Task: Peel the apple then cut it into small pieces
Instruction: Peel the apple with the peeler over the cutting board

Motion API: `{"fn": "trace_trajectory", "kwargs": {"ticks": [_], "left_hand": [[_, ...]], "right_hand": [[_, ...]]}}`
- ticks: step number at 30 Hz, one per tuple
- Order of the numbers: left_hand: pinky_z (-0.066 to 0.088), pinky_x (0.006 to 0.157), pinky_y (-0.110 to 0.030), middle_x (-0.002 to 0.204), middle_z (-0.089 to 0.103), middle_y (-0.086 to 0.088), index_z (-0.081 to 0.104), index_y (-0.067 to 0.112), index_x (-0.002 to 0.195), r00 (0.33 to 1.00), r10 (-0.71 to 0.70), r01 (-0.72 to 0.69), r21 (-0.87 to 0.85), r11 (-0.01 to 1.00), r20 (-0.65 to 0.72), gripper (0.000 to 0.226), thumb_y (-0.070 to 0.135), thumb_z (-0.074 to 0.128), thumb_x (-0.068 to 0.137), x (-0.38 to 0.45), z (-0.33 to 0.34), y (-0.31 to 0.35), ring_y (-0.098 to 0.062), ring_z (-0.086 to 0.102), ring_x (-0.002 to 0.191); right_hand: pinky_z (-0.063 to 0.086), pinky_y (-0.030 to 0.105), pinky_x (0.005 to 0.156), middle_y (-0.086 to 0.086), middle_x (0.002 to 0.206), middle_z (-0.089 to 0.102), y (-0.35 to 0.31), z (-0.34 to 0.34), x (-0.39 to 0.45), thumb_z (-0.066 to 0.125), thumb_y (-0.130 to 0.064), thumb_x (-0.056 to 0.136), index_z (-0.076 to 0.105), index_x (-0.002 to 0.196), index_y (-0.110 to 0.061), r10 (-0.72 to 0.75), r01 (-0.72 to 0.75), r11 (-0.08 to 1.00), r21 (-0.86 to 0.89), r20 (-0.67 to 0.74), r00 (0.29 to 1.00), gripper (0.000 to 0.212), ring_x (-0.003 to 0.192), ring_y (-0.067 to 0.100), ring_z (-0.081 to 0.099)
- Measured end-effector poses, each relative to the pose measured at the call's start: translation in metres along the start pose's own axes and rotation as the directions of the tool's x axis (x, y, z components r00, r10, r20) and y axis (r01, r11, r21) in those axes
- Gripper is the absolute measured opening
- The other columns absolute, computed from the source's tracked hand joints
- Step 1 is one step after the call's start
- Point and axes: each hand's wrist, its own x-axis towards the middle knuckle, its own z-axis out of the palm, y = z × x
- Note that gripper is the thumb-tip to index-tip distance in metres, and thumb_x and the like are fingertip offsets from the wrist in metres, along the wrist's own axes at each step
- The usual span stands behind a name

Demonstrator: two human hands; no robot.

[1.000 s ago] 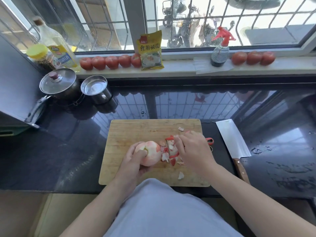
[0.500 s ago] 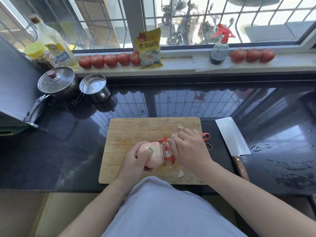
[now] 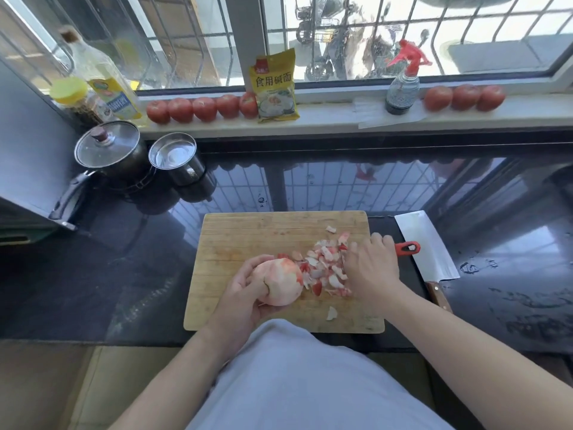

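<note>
Left hand [image 3: 245,293] is curled round the nearly peeled apple [image 3: 277,282], held over the cutting board [image 3: 248,234] so scraps fall there. A red-handled peeler [image 3: 406,248] is gripped by the right hand [image 3: 370,268] beside the peelings [image 3: 325,265]; the cleaver [image 3: 426,246] is left unused alongside, probably for cutting.

Daylight through a barred window [image 3: 403,41] onto a glossy black counter [image 3: 310,187].

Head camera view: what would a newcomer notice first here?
First, the pale, almost fully peeled apple gripped by the left hand over the wooden cutting board, beside a heap of red-and-white peel scraps. The right hand holds a red-handled peeler. A broad steel cleaver lies right of the board.
</note>
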Motion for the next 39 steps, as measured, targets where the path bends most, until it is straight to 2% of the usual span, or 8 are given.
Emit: {"fn": "trace_trajectory", "kwargs": {"ticks": [4, 9, 14, 22, 24, 30, 36, 39], "left_hand": [[0.057, 0.080, -0.045, 0.126, 0.069, -0.016, 0.064, 0.013, 0.124, 0.997, -0.059, 0.063, -0.089, 0.994, 0.044, 0.055, 0.007, 0.056, 0.070, 0.001, 0.000, 0.003, -0.033, 0.071, 0.102], [0.056, 0.083, -0.043, 0.126, 0.068, -0.011, 0.059, 0.019, 0.130, 0.994, -0.038, 0.045, -0.068, 0.997, 0.098, 0.055, 0.016, 0.073, 0.076, 0.000, 0.004, 0.004, -0.031, 0.070, 0.106], [0.058, 0.079, -0.038, 0.119, 0.069, -0.008, 0.058, 0.027, 0.129, 0.995, -0.023, 0.011, 0.120, 0.993, 0.102, 0.079, 0.012, 0.093, 0.060, -0.006, 0.007, 0.001, -0.025, 0.068, 0.103], [0.060, 0.078, -0.042, 0.113, 0.070, -0.007, 0.065, 0.038, 0.115, 0.998, -0.007, -0.012, 0.293, 0.956, 0.064, 0.064, 0.018, 0.091, 0.059, -0.012, 0.010, 0.003, -0.020, 0.068, 0.093], [0.061, 0.076, -0.039, 0.115, 0.068, -0.009, 0.065, 0.037, 0.114, 0.999, 0.008, -0.019, 0.334, 0.942, 0.034, 0.063, 0.012, 0.089, 0.062, -0.013, 0.011, 0.003, -0.019, 0.068, 0.092], [0.060, 0.089, -0.038, 0.116, 0.071, -0.001, 0.061, 0.043, 0.115, 0.999, 0.042, -0.051, 0.361, 0.931, 0.033, 0.064, 0.002, 0.090, 0.074, -0.018, 0.013, 0.004, -0.020, 0.072, 0.102], [0.058, 0.081, -0.028, 0.117, 0.068, -0.002, 0.061, 0.046, 0.110, 0.995, 0.102, -0.084, 0.422, 0.903, -0.019, 0.067, -0.003, 0.087, 0.073, -0.017, 0.008, 0.003, -0.017, 0.071, 0.101], [0.057, 0.081, -0.025, 0.116, 0.067, 0.003, 0.060, 0.049, 0.110, 0.993, 0.116, -0.100, 0.464, 0.880, -0.005, 0.067, -0.001, 0.087, 0.073, -0.019, 0.009, 0.004, -0.013, 0.070, 0.101]], "right_hand": [[0.027, 0.040, 0.076, 0.001, 0.093, 0.056, 0.003, -0.011, -0.003, 0.048, -0.019, 0.091, 0.062, 0.098, -0.025, -0.080, 0.080, 0.997, -0.014, 0.004, 0.997, 0.017, 0.090, 0.024, 0.046], [0.035, 0.038, 0.067, -0.008, 0.062, 0.044, -0.002, -0.036, -0.009, 0.045, -0.027, 0.098, 0.041, 0.060, -0.022, -0.128, 0.410, 0.778, 0.476, -0.519, 0.845, 0.038, 0.069, 0.021, 0.046], [0.042, 0.042, 0.071, -0.004, 0.061, 0.046, -0.011, -0.057, -0.021, 0.050, -0.031, 0.100, 0.052, 0.061, -0.017, -0.269, 0.646, 0.703, 0.298, -0.730, 0.629, 0.042, 0.066, 0.024, 0.042], [0.042, 0.042, 0.070, -0.002, 0.063, 0.051, -0.008, -0.052, -0.020, 0.047, -0.033, 0.103, 0.056, 0.063, -0.016, -0.363, 0.677, 0.729, 0.103, -0.781, 0.509, 0.044, 0.066, 0.024, 0.043], [0.040, 0.038, 0.070, -0.002, 0.062, 0.052, -0.003, -0.041, -0.009, 0.047, -0.033, 0.102, 0.057, 0.063, -0.016, -0.376, 0.657, 0.747, 0.100, -0.752, 0.542, 0.044, 0.066, 0.024, 0.045], [0.037, 0.039, 0.076, -0.004, 0.081, 0.066, 0.003, 0.009, 0.029, 0.073, -0.029, 0.079, 0.070, 0.081, -0.026, -0.308, 0.322, 0.947, 0.021, -0.243, 0.920, 0.005, 0.081, 0.022, 0.056], [0.026, 0.041, 0.076, 0.001, 0.090, 0.062, 0.001, -0.005, 0.014, 0.046, -0.030, 0.099, 0.064, 0.092, -0.025, -0.119, 0.114, 0.993, -0.037, -0.188, 0.975, 0.020, 0.087, 0.024, 0.046], [0.031, 0.040, 0.074, -0.002, 0.071, 0.058, 0.004, -0.017, 0.012, 0.051, -0.031, 0.098, 0.059, 0.068, -0.024, -0.089, 0.177, 0.972, 0.155, -0.453, 0.887, 0.032, 0.075, 0.024, 0.048]]}}
